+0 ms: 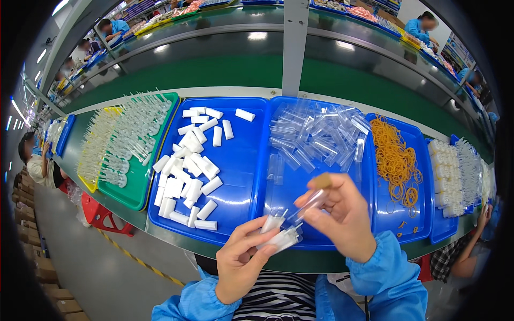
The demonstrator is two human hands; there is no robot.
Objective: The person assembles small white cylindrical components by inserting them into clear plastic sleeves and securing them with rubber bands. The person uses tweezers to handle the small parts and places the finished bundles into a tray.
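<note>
My left hand (240, 262) is closed around several white flat-sided tubes (282, 241) with thin tips, held over the near edge of the blue trays. In my right hand (345, 222), thumb and fingers pinch a clear plastic sleeve (311, 206) just above those tips. A tan covering (323, 181) shows at one right fingertip. Behind my hands, a pile of clear sleeves (321, 134) lies in a blue tray (289, 187). To its left, loose white tubes (187, 174) fill part of another blue tray (235, 176).
At the left, a green tray (142, 187) and a yellow tray (88, 184) hold upright thin-stemmed pieces. Tan rubber bands (393, 160) lie in a blue tray at the right, beside stacked white pieces (445, 179). A grey post (295, 48) rises behind the trays. Co-workers sit on both sides.
</note>
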